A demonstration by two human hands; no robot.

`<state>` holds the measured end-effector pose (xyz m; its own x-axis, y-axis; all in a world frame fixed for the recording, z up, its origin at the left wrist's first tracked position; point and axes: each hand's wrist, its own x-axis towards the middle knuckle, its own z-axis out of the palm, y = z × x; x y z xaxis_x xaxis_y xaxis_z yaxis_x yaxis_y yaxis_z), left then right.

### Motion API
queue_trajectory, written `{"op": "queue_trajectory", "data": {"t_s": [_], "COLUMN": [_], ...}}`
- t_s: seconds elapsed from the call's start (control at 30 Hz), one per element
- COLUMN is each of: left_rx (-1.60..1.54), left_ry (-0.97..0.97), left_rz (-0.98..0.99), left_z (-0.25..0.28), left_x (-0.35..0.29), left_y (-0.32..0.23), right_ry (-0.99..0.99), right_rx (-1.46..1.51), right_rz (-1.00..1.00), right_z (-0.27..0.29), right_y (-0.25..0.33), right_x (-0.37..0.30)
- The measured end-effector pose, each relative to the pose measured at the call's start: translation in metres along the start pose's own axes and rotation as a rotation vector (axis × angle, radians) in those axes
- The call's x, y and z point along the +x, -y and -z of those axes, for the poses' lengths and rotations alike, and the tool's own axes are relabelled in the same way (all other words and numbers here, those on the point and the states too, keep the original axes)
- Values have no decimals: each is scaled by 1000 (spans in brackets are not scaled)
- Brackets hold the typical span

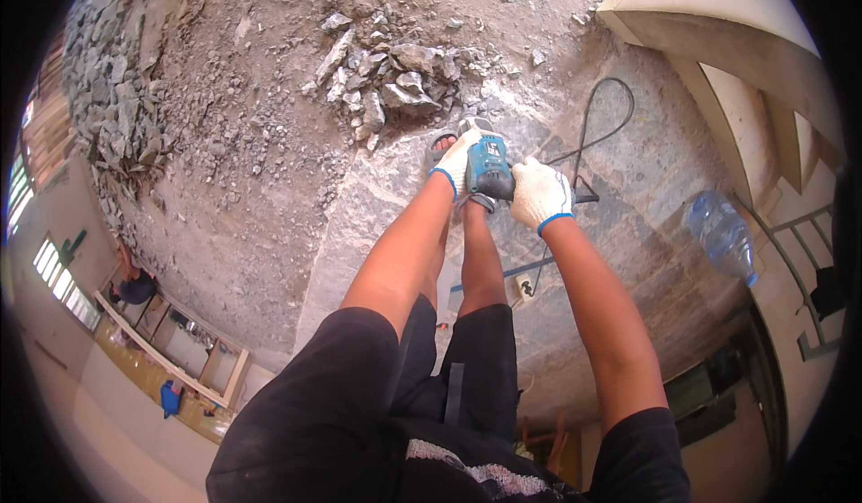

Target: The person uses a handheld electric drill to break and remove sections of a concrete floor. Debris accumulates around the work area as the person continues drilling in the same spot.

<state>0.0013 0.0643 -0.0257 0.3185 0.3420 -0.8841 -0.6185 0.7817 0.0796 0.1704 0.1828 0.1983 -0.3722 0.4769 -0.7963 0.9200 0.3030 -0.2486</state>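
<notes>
A teal and black demolition hammer stands over the concrete slab in front of my feet; its bit is hidden. My left hand, in a white knit glove with a blue cuff, is closed on the left side of its body. At the tool's rear, my right hand, gloved the same way, wraps round the handle. A black cord runs from the handle and loops over the floor on the right. Just beyond the tool lies a heap of broken concrete chunks. My sandalled foot is close beside the tool.
Bare rubble-strewn ground spreads ahead and left, with a bank of grey stones at far left. A big clear water bottle lies on the right. Pale concrete steps rise at upper right. A socket sits behind my legs.
</notes>
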Motion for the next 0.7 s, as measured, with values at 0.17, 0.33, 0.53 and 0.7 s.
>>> {"op": "queue_trajectory", "data": {"t_s": [0.17,0.33,0.53,0.7], "left_rx": [1745,1984,-264,-192], "left_ry": [-779,-1034,-222,-424], "left_rz": [-804,-861,-237,-147], "left_z": [42,72,16,-55], "left_x": [73,102,-14,-100], "left_y": [88,131,42,-5], "right_ry": [-81,-108,-211,-238], "right_rx": [69,119,213,234], "right_rz": [-60,13,80,118], "right_z": [-27,-47,-54,-44], "right_y": [-11,-18,-3,-2], "right_x": [-6,-13,-29,-44]}}
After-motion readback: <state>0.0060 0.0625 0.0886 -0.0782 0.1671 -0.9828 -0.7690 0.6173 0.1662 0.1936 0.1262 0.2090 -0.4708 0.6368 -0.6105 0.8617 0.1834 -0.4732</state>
